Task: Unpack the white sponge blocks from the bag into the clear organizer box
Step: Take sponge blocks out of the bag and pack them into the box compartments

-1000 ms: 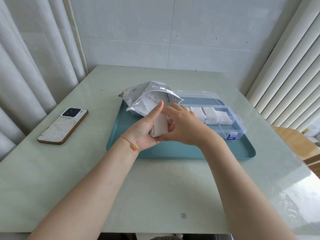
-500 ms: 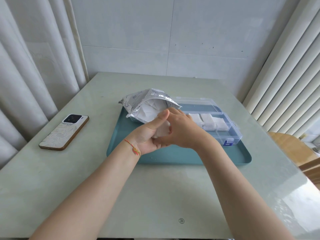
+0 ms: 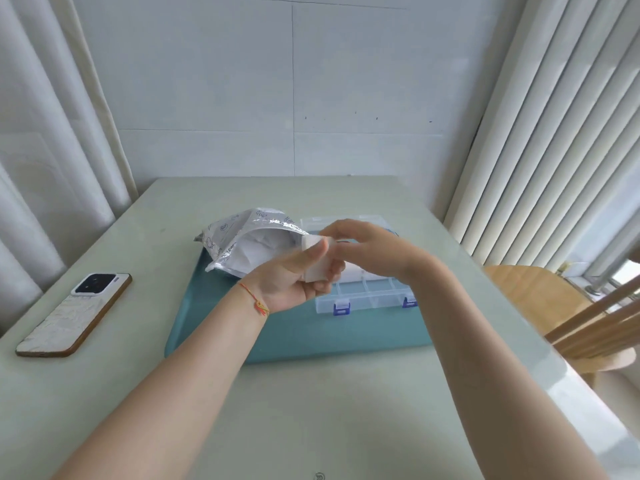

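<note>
Left grip (image 3: 294, 282) holds white sponge blocks (image 3: 317, 263) over organizer box (image 3: 367, 294).

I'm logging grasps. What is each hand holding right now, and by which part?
The left hand grips a white sponge block across its faces. The right hand pinches its top end.

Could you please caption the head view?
Both hands, left hand and right hand, hold sponge blocks above the organizer box.
</note>
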A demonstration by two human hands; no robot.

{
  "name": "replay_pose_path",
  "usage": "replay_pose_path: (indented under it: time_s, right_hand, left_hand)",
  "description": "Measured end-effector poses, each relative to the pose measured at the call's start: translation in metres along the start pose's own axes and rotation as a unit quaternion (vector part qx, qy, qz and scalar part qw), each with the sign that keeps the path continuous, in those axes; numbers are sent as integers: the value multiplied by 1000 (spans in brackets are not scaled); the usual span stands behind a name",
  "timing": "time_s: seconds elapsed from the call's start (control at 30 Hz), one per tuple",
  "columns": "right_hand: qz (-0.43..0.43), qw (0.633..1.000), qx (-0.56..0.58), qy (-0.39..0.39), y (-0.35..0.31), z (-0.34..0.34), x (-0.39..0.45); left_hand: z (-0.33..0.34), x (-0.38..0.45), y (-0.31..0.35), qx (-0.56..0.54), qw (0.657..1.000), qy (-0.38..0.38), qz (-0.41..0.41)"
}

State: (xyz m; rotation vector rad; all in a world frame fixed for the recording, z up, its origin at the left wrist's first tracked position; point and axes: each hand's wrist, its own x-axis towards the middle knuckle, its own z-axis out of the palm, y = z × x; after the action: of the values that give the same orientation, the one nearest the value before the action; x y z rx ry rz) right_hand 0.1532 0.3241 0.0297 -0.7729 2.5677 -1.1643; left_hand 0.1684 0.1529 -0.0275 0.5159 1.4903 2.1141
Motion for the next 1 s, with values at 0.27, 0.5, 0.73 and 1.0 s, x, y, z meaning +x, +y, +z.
replay_pose_path:
  time_s: [0.27,0.5,0.73,1.0]
  right_hand:
    - [-62,995,-6,79,36,-26,-3]
    - [-136,979,-110,107,41,-19,-7]
    - [-91,988,-38,121,44,-20,-6]
    - [-9,989,65,130,48,-9,0]
  left_hand:
    - [22,53,3,-96,993,67,-28]
    - [33,74,4,-105,988,111,-29]
    - [28,83,3,-126,977,164,-54]
    - [32,86,-1,-150,975,156,-42]
